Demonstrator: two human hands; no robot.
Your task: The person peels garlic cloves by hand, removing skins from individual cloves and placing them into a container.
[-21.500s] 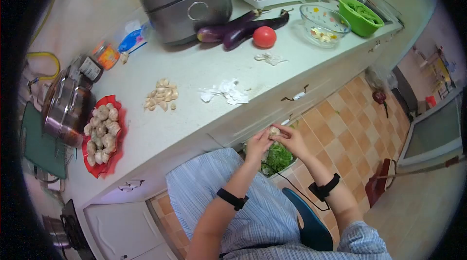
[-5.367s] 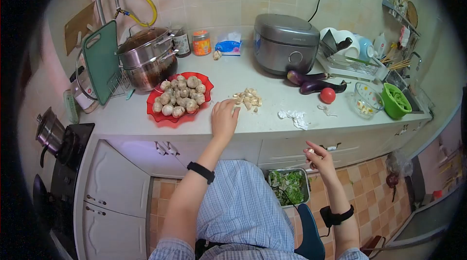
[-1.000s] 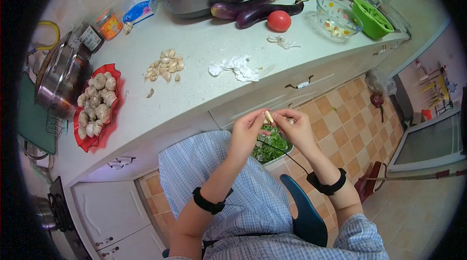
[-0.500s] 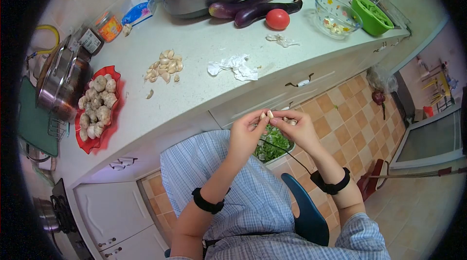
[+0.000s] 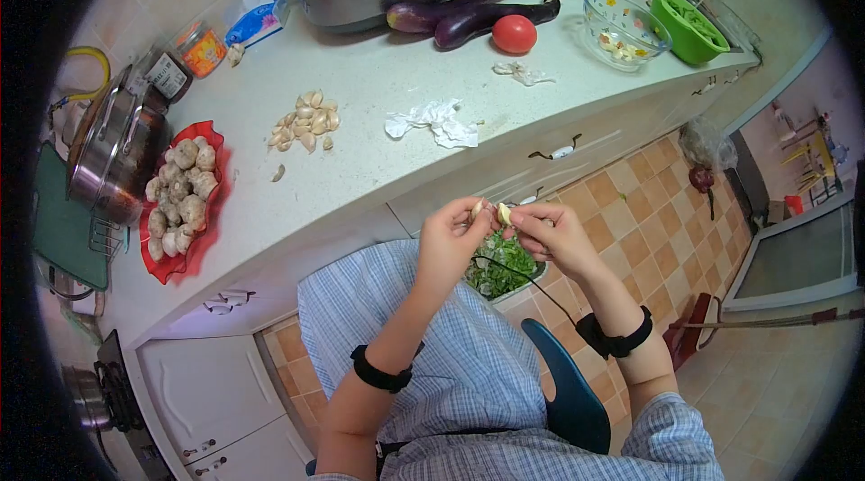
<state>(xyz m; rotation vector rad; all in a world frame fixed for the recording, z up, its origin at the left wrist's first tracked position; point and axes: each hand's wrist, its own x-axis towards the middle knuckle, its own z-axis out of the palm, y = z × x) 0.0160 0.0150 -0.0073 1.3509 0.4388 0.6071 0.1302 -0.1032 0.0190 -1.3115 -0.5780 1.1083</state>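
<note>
My right hand (image 5: 557, 236) pinches a pale yellow garlic clove (image 5: 504, 214) between thumb and fingertips; its other fingers are curled, and what lies under them is mostly hidden. Close beside it, my left hand (image 5: 448, 238) is closed on another small garlic clove (image 5: 478, 208), with what looks like papery skin at the fingertips. Both hands are held up in front of the counter edge. Below them stands a container of chopped green leaves (image 5: 505, 267), partly covered by the hands. Loose garlic cloves (image 5: 306, 121) lie piled on the counter.
Whole garlic bulbs fill a red dish (image 5: 214, 202). Crumpled white paper (image 5: 437, 123), a tomato (image 5: 514, 34) and eggplants (image 5: 473, 23) lie on the counter. A glass bowl (image 5: 595, 8) holds some garlic, next to a green basket (image 5: 671, 13). A blue chair (image 5: 577, 400) stands beside me.
My hands have drawn slightly apart, the left shifting a little left. The cloves, close together before, are now separated, and the right one shows a bare yellowish surface.
</note>
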